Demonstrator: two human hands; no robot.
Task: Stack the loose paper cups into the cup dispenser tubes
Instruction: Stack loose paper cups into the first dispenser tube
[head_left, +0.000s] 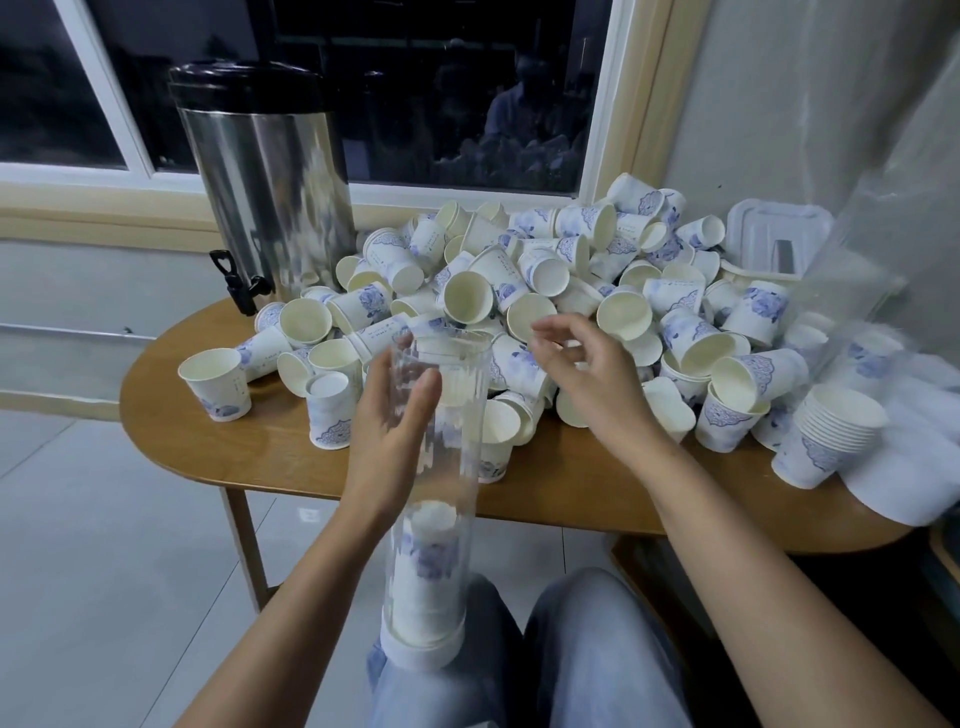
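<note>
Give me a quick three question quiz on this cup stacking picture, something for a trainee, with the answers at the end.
1. True or false: the clear tube already has cups stacked in its lower end.
2. Which hand holds the tube? A. the left hand B. the right hand C. neither
3. Fill in the blank: seen from the person, the metal urn stands at the back ____ of the table.

Key: 1 true. 2 A; the right hand is held over the pile and holds nothing. 3 left.
</note>
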